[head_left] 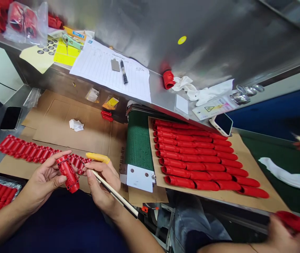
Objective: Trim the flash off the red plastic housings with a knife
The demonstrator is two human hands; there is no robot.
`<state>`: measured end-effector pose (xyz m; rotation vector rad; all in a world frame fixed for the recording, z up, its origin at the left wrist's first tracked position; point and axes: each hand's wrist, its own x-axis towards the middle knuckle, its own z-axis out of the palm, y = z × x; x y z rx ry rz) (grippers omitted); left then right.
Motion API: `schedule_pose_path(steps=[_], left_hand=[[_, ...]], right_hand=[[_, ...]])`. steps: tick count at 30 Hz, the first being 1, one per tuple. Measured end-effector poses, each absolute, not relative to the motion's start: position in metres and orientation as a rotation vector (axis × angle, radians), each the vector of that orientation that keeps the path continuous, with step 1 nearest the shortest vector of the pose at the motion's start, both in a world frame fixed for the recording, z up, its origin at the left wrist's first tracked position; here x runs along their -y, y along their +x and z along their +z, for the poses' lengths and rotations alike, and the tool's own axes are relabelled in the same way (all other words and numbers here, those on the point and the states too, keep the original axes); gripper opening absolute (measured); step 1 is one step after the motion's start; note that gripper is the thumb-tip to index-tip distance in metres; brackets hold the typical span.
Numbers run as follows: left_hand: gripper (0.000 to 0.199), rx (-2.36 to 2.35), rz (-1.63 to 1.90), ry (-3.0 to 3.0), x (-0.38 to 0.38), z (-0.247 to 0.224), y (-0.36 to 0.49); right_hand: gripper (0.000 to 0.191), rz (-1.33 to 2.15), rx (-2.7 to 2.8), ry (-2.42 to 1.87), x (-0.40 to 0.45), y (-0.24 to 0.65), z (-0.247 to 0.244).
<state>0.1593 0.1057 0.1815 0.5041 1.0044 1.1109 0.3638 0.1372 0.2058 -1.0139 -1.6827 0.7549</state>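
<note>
My left hand [40,181] grips a red plastic housing [68,174], tilted, with its open, ribbed side facing up. Beside it, my right hand [104,184] pinches a thin, pale, stick-like tool [117,195] whose back end points down to the right. The tool's tip is near the housing's right side; I cannot tell whether they touch. A yellow finger cot [97,157] covers one finger of the right hand. Behind both hands runs a row of similar red housings [31,151] on cardboard.
Rows of red shells [199,167] lie on cardboard at the right, beside a green conveyor belt [139,140]. A co-worker's hands [284,232] are at the far right. A shelf holds a paper form [99,70]. A black phone [11,117] lies left.
</note>
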Motion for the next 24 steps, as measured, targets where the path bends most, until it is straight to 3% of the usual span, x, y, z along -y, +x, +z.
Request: schedule_pose_path(steps=[8, 14, 19, 24], left_hand=[[0.057, -1.166, 1.118, 0.682, -0.104, 0.166, 0.142], [0.068, -1.819, 0.975, 0.903, -0.128, 0.124, 0.02], [0.041, -2.376, 0.678, 0.902, -0.173, 0.078, -0.102], [0.038, -2.44, 0.35, 1.091, -0.188, 0.043, -0.115]], right_hand=[[0.017, 0.764, 1.742, -1.07, -0.156, 0.372, 0.2], [0.014, 0.899, 1.828, -1.043, -0.169, 0.364, 0.183], [0.012, 0.91, 1.855, -1.129, -0.167, 0.35, 0.182], [0.012, 0.856, 1.887, -1.192, -0.16, 0.357, 0.179]])
